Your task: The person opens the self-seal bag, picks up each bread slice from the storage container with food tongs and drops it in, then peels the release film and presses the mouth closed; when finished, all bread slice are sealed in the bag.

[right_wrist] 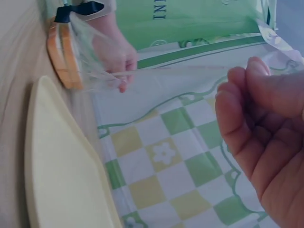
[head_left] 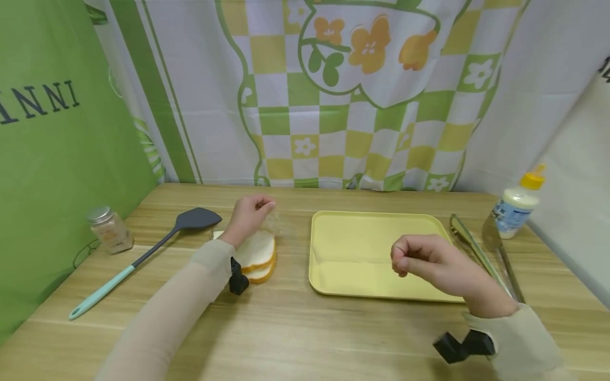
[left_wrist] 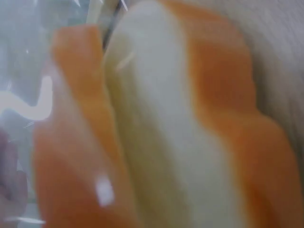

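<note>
And the left hand (head_left: 248,216) pinched clear plastic film (right_wrist: 91,66) over the sliced bread (head_left: 259,251), centre-left of the head view, while the right hand (head_left: 431,262), right of centre, pinched a taut clear strip (right_wrist: 185,70)!

Bag (right_wrist: 89,59): clear
Bread (head_left: 259,251): white, orange-brown edged
Tray (head_left: 362,248): yellow
Left spatula (head_left: 195,218): grey, mint
Far cloth (head_left: 333,137): green, yellow, white checks

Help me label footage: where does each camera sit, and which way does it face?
Head: on the head, facing forward and down at yellow tray and bread slices; left hand, right hand, sleeves show.
Left wrist: mounted there, close on bread and clear plastic; blurred fingers at left edge.
Right wrist: mounted there, facing past the right hand towards the left.
Shared: head and right wrist show both hands, bread and tray.
</note>
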Tool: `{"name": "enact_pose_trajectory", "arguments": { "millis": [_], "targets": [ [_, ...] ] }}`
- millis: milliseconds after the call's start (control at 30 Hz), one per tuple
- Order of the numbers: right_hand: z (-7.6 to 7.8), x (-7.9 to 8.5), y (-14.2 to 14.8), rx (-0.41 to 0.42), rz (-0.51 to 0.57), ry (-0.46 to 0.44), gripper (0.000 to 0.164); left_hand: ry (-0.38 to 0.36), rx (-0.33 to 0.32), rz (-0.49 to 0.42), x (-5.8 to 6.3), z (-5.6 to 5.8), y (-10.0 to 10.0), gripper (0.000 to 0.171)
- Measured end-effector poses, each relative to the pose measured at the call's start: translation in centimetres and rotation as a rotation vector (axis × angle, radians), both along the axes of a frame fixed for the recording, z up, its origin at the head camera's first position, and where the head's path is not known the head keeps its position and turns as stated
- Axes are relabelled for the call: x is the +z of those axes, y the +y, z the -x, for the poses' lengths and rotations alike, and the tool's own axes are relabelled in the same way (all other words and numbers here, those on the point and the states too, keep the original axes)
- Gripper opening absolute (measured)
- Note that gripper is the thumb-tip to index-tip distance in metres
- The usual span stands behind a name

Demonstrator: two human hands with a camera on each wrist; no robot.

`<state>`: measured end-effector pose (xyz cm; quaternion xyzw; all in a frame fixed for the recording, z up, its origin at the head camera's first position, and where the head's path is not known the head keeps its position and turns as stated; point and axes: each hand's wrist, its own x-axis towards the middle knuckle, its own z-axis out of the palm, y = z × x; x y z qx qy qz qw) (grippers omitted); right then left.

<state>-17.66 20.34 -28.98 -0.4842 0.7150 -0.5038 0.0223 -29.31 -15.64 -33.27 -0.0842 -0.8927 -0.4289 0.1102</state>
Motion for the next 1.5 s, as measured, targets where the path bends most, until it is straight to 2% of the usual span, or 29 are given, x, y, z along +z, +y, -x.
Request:
{"name": "enact_pose_trajectory", "arguments": {
  "millis": [133, 300, 500, 600, 733, 967, 1100, 1333, 1500],
  "targets": [
    [-0.4, 0.7, 1.2, 0.087, 0.067, -0.013, 0.023, -0.010, 0.015, -0.018, 0.0, 0.0, 0.1, 0.019],
    [-0.3, 0.7, 2.4, 0.229, 0.209, -0.008, 0.021, -0.013, 0.051, -0.044, 0.1, 0.1, 0.0, 0.021],
    [-1.0, 0.9, 3.1, 0.365, 0.264, 0.026, 0.014, -0.005, 0.094, -0.043, 0.2, 0.2, -0.3, 0.024],
    [-1.5, 1.0, 3.4, 0.394, 0.285, 0.026, 0.013, -0.001, 0.109, -0.054, 0.3, 0.2, -0.4, 0.025],
    [-1.9, 1.2, 3.7, 0.412, 0.318, 0.029, 0.013, 0.012, 0.129, -0.069, 0.3, 0.3, -0.5, 0.024],
    [-2.1, 1.6, 3.5, 0.490, 0.373, 0.067, 0.013, 0.069, 0.154, -0.114, 0.0, 0.4, -0.6, 0.022],
    [-2.0, 1.4, 3.9, 0.494, 0.378, 0.071, 0.013, 0.100, 0.167, -0.132, -0.2, 0.6, -0.6, 0.022],
    [-1.5, 0.2, 6.1, 0.431, 0.386, -0.013, 0.013, 0.104, 0.195, -0.183, -0.1, 0.6, -0.4, 0.023],
    [-0.6, -1.2, 8.6, 0.412, 0.459, -0.080, 0.012, 0.113, 0.228, -0.230, -0.4, 0.8, -0.6, 0.023]
  ]
}}
